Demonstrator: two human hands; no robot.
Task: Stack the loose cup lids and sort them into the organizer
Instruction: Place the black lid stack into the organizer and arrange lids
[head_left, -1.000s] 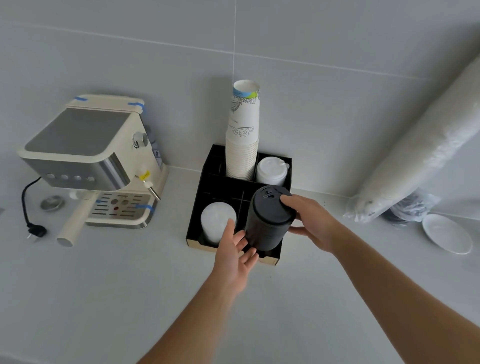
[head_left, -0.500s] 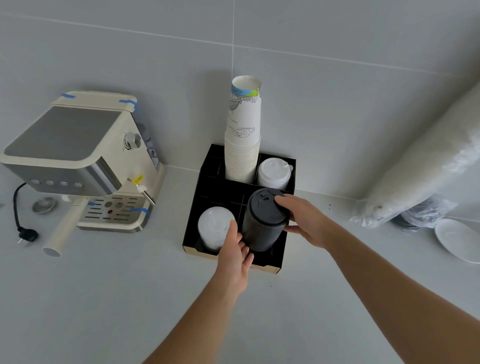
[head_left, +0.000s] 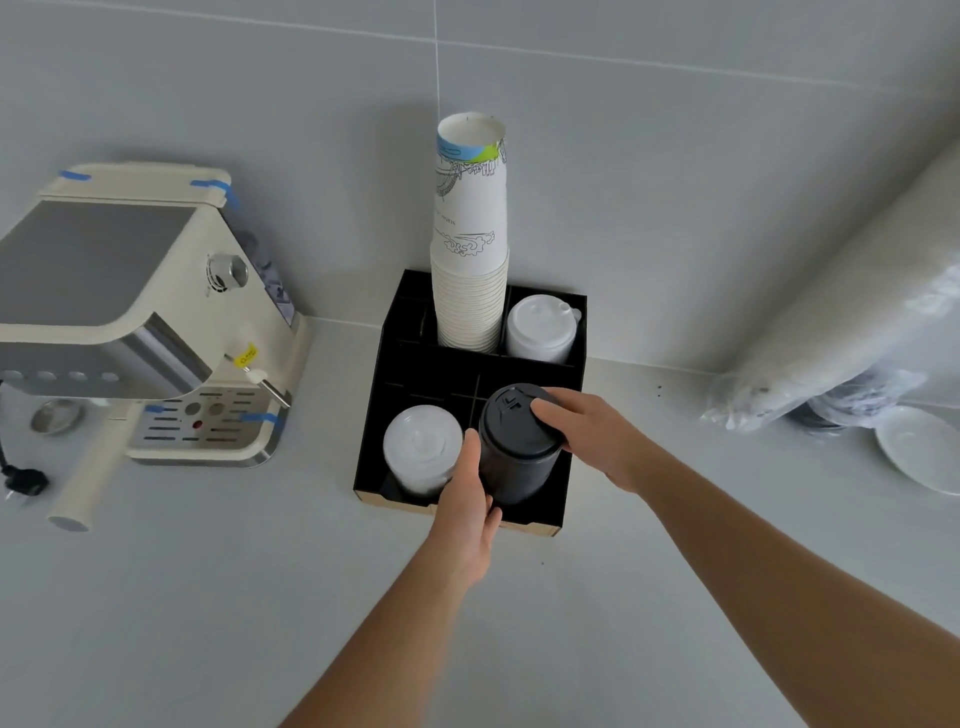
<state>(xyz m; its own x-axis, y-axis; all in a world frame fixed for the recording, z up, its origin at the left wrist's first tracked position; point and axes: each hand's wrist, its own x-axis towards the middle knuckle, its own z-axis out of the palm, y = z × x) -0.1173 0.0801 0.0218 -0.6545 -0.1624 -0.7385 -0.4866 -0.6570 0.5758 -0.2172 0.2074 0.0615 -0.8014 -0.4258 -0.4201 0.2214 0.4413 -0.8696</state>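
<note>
Coffee machine at left on the counter. Black organizer in the middle: clear lid stack front-left, black lid stack in front-right slot. My left hand fingers wrap its side, my right hand fingers grip its top. Paper cups, white lids behind.

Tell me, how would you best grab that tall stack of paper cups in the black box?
Probably around the printed upper part of the paper cups, from the front or the left. The stack stands upright and rises well above the organizer, so that part is bare; its foot sits in the back compartment, with white lids close on the right and the wall behind.
</note>
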